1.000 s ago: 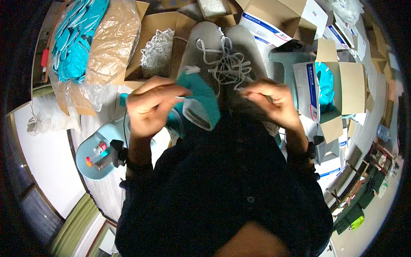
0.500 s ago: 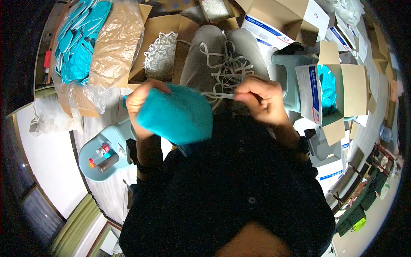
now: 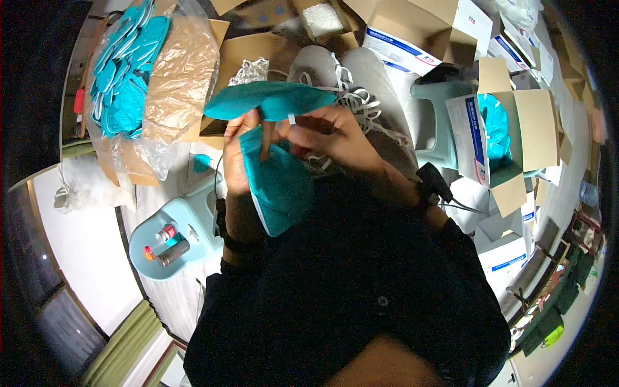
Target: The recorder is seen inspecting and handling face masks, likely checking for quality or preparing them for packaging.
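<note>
A teal face mask point(image 3: 280, 193) is held above the lap, in front of the dark shirt point(image 3: 335, 277). Two teal parts are shown, one spread out nearly level at the top and one hanging below; whether they belong to a single mask cannot be told. The left hand point(image 3: 235, 158) is closed on the teal fabric, with its fingers set between the two parts. The right hand point(image 3: 338, 138) is brought in from the other side, its fingers curled and drawn together at the mask's edge, just beside a small white tab point(image 3: 291, 119). Whether anything is pinched by these fingertips cannot be told, as they are blurred and partly covered. A black device point(image 3: 433, 182) is worn at the right wrist.

A tangle of white straps point(image 3: 364, 106) is laid across the grey trousers point(image 3: 390, 84). Beyond the mask, a bundle of white straps point(image 3: 250, 72) is held in a cardboard box point(image 3: 258, 48), partly hidden by the teal fabric. To the left, a pile of teal masks point(image 3: 122, 90) is contained in a clear plastic bag point(image 3: 177, 77); below it, a bottle point(image 3: 166, 232) and a dark cylinder point(image 3: 174, 253) are placed on a light blue stool point(image 3: 138, 248). To the right, more teal masks point(image 3: 493, 129) are packed in an open carton point(image 3: 538, 132).
</note>
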`<state>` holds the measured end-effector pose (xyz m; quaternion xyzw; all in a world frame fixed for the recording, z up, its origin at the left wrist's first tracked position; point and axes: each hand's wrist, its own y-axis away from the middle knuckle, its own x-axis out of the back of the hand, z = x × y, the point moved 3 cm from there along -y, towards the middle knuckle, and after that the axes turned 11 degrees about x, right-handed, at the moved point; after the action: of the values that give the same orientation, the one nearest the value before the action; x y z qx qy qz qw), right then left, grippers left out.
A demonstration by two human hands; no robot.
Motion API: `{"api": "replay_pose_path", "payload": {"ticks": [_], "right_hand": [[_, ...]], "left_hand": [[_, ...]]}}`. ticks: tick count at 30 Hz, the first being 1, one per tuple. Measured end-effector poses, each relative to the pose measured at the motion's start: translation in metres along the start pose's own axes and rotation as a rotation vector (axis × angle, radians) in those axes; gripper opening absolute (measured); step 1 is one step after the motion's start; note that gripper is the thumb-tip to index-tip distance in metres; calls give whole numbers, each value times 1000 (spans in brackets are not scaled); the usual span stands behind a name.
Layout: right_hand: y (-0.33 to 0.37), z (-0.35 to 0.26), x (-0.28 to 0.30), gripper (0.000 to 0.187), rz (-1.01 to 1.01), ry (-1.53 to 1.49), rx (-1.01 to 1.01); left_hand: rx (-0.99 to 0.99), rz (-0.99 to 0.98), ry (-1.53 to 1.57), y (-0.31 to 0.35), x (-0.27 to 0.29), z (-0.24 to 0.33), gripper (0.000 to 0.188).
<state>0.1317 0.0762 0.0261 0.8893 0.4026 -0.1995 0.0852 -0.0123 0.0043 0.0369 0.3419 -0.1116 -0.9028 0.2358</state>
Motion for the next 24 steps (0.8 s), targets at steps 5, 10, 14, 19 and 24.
{"api": "replay_pose_path", "payload": {"ticks": [5,10,14,19,24], "right_hand": [[15,-7,8,11,5,195,122],[43,-25,23,6,-47,444,126],[55,-25,28,2,6,443,244],[67,-48,57,8,-37,604,250],[37,-16,47,32,-93,1261,180]], "left_hand": [[-182,240,-388,6,17,13,10],[-375,300,-483,1,33,23,6],[-438,490,-587,-5,47,23,8],[-486,675,-518,-8,102,77,24],[-209,285,-932,-17,43,44,23]]}}
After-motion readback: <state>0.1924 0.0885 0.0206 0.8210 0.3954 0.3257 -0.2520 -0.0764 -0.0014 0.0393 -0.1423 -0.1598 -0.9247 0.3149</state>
